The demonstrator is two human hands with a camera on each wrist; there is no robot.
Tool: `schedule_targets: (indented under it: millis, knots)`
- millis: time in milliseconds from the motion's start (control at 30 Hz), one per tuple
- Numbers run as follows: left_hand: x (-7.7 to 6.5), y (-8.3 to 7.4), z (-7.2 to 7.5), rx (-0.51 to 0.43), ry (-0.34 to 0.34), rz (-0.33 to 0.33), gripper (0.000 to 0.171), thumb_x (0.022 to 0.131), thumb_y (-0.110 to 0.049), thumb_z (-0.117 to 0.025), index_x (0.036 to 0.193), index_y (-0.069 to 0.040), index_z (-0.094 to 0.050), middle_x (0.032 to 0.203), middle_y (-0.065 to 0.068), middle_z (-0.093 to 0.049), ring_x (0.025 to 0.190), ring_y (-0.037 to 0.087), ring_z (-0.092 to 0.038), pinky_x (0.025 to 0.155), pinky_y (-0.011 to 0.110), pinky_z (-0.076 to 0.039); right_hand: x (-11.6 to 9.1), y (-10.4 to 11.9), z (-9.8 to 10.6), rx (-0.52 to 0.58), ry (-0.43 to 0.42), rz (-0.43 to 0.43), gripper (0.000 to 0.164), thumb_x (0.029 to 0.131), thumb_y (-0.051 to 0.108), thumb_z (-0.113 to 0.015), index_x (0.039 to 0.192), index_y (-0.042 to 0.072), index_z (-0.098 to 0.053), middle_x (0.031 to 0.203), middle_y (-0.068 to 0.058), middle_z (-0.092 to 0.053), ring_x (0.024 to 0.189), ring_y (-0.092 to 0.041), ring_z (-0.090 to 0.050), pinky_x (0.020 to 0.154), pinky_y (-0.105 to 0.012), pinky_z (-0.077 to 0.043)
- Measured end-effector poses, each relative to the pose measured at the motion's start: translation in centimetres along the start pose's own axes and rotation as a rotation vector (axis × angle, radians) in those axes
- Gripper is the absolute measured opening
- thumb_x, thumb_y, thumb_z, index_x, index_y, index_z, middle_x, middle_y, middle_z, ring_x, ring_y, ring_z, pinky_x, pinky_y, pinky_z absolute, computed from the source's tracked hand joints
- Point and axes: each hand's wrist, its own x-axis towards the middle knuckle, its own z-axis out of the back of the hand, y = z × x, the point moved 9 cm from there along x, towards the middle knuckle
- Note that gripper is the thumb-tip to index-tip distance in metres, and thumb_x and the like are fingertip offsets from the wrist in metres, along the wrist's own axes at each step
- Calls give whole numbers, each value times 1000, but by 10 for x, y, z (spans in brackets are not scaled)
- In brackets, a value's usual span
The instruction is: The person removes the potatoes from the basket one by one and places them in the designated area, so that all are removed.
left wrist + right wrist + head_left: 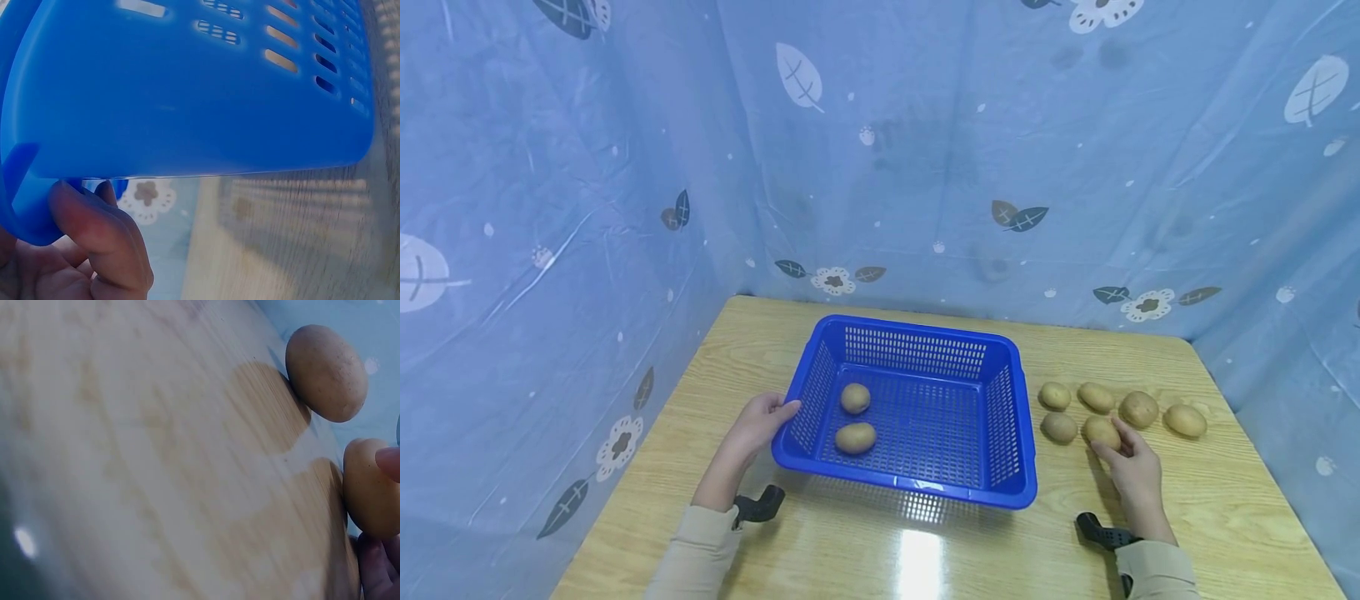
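My left hand (763, 420) grips the left rim of a blue plastic basket (917, 492), thumb over the top and fingers curled beneath the lip, as the left wrist view shows. Inside the basket, toward its left side, lie two potatoes, one round (855, 398) and one oval (855, 438). Out on the table to the right, my right hand (1137, 475) pinches a potato (1099, 430) between thumb and fingers. In the right wrist view the thumb (389, 464) lies against this potato (365, 494), and a darker potato (326, 374) sits beside it.
Several more potatoes stand around my right hand: a darker one (1060, 427), a small one (1056, 396), an oval one (1097, 397), a round one (1138, 409) and one at far right (1185, 421). The wooden table (1000, 550) meets a blue patterned curtain (925, 167) behind.
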Motion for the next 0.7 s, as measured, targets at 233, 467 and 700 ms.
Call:
schedule_targets:
  millis: [233, 467, 700]
  knots:
    - [0, 0, 1, 16, -10, 9, 35, 100, -21, -47, 112, 10, -57, 94, 19, -68, 79, 20, -67, 74, 32, -55, 0, 0, 0, 16, 20, -11, 70, 95, 37, -55, 151, 12, -21, 151, -18, -31, 126, -20, -40, 75, -3, -34]
    - [1, 2, 0, 16, -11, 17, 35, 100, -21, -46, 112, 10, -57, 95, 19, -68, 79, 19, -67, 74, 32, -55, 0, 4, 7, -11, -12, 14, 74, 94, 41, -54, 151, 8, -19, 153, -19, -26, 138, -34, -31, 101, -23, -38]
    - [0, 0, 1, 17, -10, 24, 35, 100, -21, -47, 112, 11, -56, 96, 20, -68, 80, 19, -66, 75, 32, -54, -4, 19, 15, 23, -56, 100, 70, 96, 34, -52, 150, 3, -19, 152, -24, -25, 139, -38, -26, 115, -42, -25]
